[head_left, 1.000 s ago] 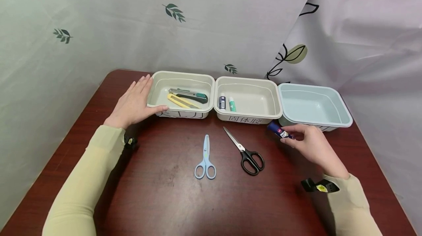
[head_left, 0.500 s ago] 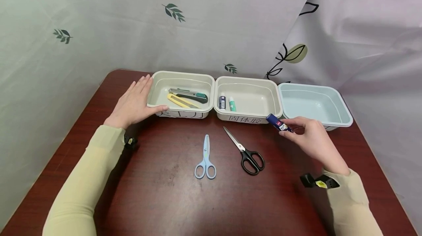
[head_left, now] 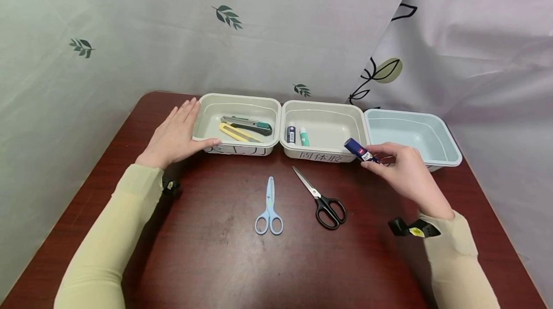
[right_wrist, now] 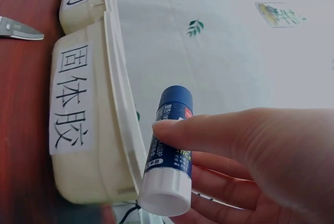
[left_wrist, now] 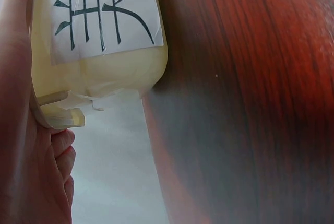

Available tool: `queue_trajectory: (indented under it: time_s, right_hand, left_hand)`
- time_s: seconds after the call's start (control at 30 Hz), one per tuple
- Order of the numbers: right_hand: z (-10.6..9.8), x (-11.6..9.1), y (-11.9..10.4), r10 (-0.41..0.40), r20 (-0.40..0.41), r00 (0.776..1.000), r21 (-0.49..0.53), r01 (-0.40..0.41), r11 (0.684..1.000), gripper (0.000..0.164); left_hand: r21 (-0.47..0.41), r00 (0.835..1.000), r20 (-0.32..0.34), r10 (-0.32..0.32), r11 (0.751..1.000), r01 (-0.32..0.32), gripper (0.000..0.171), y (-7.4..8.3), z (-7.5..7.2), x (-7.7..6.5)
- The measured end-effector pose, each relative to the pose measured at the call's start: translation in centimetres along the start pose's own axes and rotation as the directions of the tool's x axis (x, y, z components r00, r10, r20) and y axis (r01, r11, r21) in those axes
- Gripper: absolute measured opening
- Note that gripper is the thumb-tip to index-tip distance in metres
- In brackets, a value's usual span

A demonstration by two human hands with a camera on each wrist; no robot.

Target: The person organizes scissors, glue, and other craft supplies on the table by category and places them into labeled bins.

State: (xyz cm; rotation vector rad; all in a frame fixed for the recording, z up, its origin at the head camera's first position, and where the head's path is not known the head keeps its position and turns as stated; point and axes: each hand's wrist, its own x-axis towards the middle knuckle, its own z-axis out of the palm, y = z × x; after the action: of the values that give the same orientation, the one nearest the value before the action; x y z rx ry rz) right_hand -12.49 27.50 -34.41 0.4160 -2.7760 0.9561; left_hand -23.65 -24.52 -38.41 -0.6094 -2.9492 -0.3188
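Navy-and-white glue stick (right_wrist: 169, 158), red-brown table (head_left: 207, 261)

Middle bin (head_left: 327, 129) reads 固体胶, left bin (head_left: 237, 107) 美工刀.

One high view, two close ones

From above, the head view looked forward and down across the wooden table (head_left: 216, 266) to the leaf-printed cloth (head_left: 276, 35). Close in and turned sideways, the left wrist view faced the left cream bin (left_wrist: 99, 75). The right wrist view looked closely past the blue glue stick (right_wrist: 168, 153) along the middle cream bin (right_wrist: 78, 179). The head view shared all three.
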Motion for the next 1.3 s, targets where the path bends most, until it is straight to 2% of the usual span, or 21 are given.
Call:
queue_trajectory:
  time_s: [0.53, 0.9, 1.3]
  right_hand:
    - [-0.1, 1.9, -0.9, 0.014, -0.012, 1.0, 0.046, -0.014, 0.999, 0.028]
    - [-0.1, 3.3, -1.6, 0.08, -0.035, 0.996, 0.071, -0.077, 0.994, 0.029]
    - [0.3, 4.7, -2.1, 0.094, -0.066, 0.993, 0.157, -0.082, 0.984, 0.031]
  left_hand:
    - [0.006, 1.0, 0.01, -0.001, 1.0, 0.001, 0.116, 0.0, -0.1, 0.1]
    - [0.011, 1.0, 0.013, -0.003, 1.0, 0.003, 0.116, 0.0, 0.0, 0.1]
    - [0.004, 1.0, 0.011, 0.0, 1.0, 0.0, 0.116, -0.1, 0.1, 0.1]
